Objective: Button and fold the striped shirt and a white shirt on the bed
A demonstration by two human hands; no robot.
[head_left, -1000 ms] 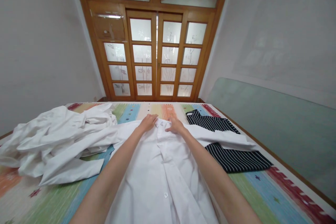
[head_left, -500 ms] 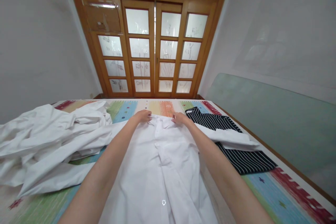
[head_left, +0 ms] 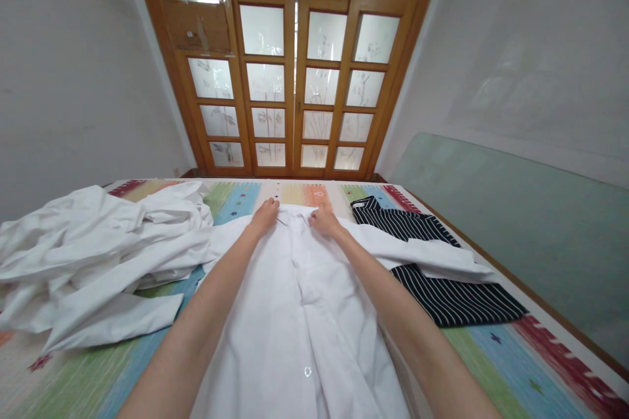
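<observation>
The white shirt (head_left: 275,314) lies spread on the striped bedcover (head_left: 236,200), creased down its front, sleeves out sideways. Your left hand (head_left: 266,216) and right hand (head_left: 324,221) pinch its collar at either side, fingers curled nearly closed on the cloth.

No text, brand, number or sign can be read. At four o'clock from the centre of the head view, a small pale patch (head_left: 360,205) is seen inside the collar of the striped garment (head_left: 457,301); no characters are resolved.
</observation>
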